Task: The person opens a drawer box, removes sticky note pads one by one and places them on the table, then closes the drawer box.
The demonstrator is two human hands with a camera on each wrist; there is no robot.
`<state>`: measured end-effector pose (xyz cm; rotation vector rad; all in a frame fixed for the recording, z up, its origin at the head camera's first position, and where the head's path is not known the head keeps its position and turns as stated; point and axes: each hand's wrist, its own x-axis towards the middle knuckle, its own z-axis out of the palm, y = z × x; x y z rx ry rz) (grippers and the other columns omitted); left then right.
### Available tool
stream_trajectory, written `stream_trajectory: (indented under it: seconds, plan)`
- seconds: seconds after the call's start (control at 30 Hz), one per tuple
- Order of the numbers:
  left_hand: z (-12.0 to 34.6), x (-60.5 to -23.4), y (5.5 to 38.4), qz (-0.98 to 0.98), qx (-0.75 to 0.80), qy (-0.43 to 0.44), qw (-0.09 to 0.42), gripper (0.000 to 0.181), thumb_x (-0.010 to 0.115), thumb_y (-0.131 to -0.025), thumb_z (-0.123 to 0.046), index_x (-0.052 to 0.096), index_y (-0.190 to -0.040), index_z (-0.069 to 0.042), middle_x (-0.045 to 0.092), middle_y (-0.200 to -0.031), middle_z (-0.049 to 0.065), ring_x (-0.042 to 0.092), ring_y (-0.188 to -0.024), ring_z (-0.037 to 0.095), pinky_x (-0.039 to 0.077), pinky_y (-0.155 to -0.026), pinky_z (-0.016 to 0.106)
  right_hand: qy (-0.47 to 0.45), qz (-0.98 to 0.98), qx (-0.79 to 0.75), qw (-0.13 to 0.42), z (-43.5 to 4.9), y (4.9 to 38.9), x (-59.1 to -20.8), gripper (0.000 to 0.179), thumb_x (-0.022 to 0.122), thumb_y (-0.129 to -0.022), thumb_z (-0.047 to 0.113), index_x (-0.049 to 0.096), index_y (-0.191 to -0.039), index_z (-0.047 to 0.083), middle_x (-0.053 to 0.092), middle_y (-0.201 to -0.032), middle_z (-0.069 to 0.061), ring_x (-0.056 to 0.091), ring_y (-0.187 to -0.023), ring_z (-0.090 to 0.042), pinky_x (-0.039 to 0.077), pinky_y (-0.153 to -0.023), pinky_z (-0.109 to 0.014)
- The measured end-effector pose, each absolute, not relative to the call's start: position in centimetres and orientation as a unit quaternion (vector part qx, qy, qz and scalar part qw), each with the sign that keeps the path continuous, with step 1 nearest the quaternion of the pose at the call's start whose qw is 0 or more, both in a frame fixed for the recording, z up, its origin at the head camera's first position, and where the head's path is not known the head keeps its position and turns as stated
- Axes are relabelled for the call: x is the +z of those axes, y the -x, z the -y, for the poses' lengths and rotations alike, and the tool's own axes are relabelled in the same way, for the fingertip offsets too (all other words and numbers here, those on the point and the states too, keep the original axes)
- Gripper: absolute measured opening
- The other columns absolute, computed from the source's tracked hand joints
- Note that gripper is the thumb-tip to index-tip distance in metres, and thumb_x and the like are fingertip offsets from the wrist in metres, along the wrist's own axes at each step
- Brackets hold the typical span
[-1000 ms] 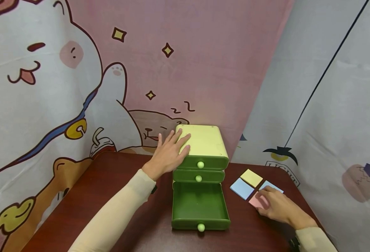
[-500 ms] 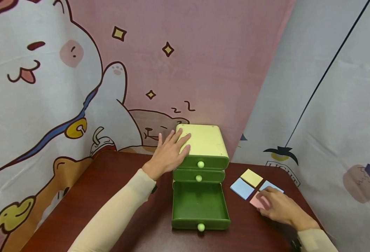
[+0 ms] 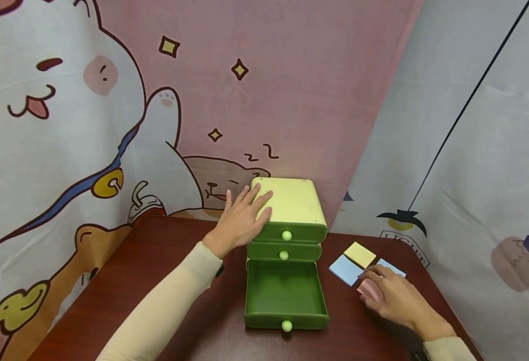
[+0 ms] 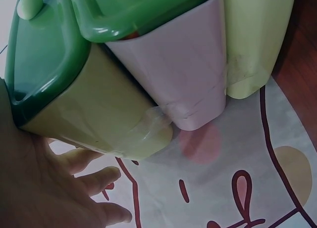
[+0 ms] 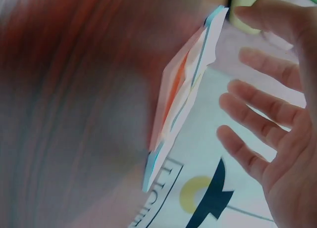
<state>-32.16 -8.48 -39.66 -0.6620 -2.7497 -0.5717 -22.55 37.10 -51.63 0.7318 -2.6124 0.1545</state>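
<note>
My left hand [image 3: 237, 223] rests, fingers spread, on the pale yellow top [image 3: 296, 203] of a small drawer cabinet; the left wrist view shows its fingers beside the cabinet's side [image 4: 114, 116]. The lowest green drawer [image 3: 287, 293] is pulled out and holds nothing; the two green drawers above it are in. My right hand [image 3: 400, 301] is over a pink sticky-note pad [image 3: 370, 291], which shows between thumb and index finger. In the right wrist view, the fingers of that hand are extended and apart, pointing toward the pads.
Beside the pink pad lie a light blue pad [image 3: 346, 271], a yellow pad [image 3: 359, 254] and a second blue pad [image 3: 392, 267], partly behind the right hand. The dark red-brown table [image 3: 174, 301] ends at a cartoon-printed cloth wall [image 3: 318, 100].
My right hand has shifted slightly left over the pink pad, covering its upper edge and uncovering a little table on its right. My left hand and the drawers stay put.
</note>
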Motion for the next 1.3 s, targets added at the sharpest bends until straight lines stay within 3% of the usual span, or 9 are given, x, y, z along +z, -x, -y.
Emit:
stream_trajectory:
  seconds: [0.13, 0.23, 0.47, 0.7, 1.0, 1.3]
  plan:
    - [8.5, -39.6, 32.1, 0.945, -0.193, 0.228, 0.131, 0.071, 0.022, -0.122, -0.065, 0.039, -0.184, -0.035, 0.023, -0.197, 0.008, 0.02, -0.184, 0.041, -0.001, -0.144, 0.081, -0.272, 0.935, 0.058, 0.22, -35.6, 21.9, -51.1, 0.051, 0.106, -0.08, 0.031, 0.084, -0.126, 0.021, 0.08, -0.126, -0.002, 0.079, -0.1, -0.021, 0.069, -0.079, -0.047]
    - [8.5, -39.5, 32.1, 0.946, -0.192, 0.228, 0.131, 0.071, 0.023, -0.122, -0.064, 0.039, -0.184, -0.034, 0.024, -0.197, 0.008, 0.021, -0.184, 0.041, -0.001, -0.144, 0.082, -0.277, 0.932, 0.065, 0.224, -34.6, 21.5, -50.7, 0.051, 0.104, -0.083, 0.028, 0.084, -0.13, 0.022, 0.078, -0.126, 0.002, 0.076, -0.097, -0.014, 0.066, -0.074, -0.039]
    - [8.4, -39.6, 32.1, 0.945, -0.194, 0.228, 0.131, 0.072, 0.022, -0.122, -0.065, 0.04, -0.184, -0.033, 0.024, -0.197, 0.008, 0.022, -0.184, 0.042, -0.001, -0.144, 0.081, -0.328, 0.902, 0.073, 0.273, -32.4, 20.9, -49.7, 0.052, 0.101, -0.083, 0.023, 0.083, -0.132, 0.024, 0.075, -0.121, 0.007, 0.065, -0.088, -0.002, 0.058, -0.07, -0.027]
    - [8.4, -39.5, 32.1, 0.946, -0.193, 0.228, 0.128, 0.071, 0.022, -0.122, -0.064, 0.039, -0.184, -0.034, 0.024, -0.197, 0.009, 0.021, -0.184, 0.041, -0.001, -0.144, 0.082, -0.368, 0.876, 0.08, 0.303, -30.6, 20.4, -48.9, 0.06, 0.099, -0.081, 0.02, 0.081, -0.138, 0.027, 0.074, -0.129, 0.006, 0.072, -0.093, -0.009, 0.061, -0.076, -0.034]
    - [8.4, -39.7, 32.2, 0.945, -0.193, 0.228, 0.13, 0.07, 0.025, -0.122, -0.061, 0.039, -0.184, -0.033, 0.024, -0.197, 0.009, 0.022, -0.183, 0.042, 0.0, -0.144, 0.082, -0.389, 0.873, 0.096, 0.277, -28.3, 19.7, -48.1, 0.06, 0.1, -0.084, 0.023, 0.08, -0.141, 0.031, 0.073, -0.131, 0.008, 0.074, -0.106, -0.008, 0.063, -0.082, -0.032]
    - [8.4, -39.7, 32.1, 0.946, -0.19, 0.226, 0.132, 0.069, 0.024, -0.121, -0.06, 0.039, -0.184, -0.034, 0.023, -0.197, 0.007, 0.025, -0.183, 0.043, 0.001, -0.143, 0.082, -0.412, 0.87, 0.088, 0.254, -26.2, 19.4, -48.1, 0.052, 0.098, -0.091, 0.03, 0.081, -0.14, 0.029, 0.075, -0.135, 0.008, 0.077, -0.115, -0.012, 0.068, -0.092, -0.041]
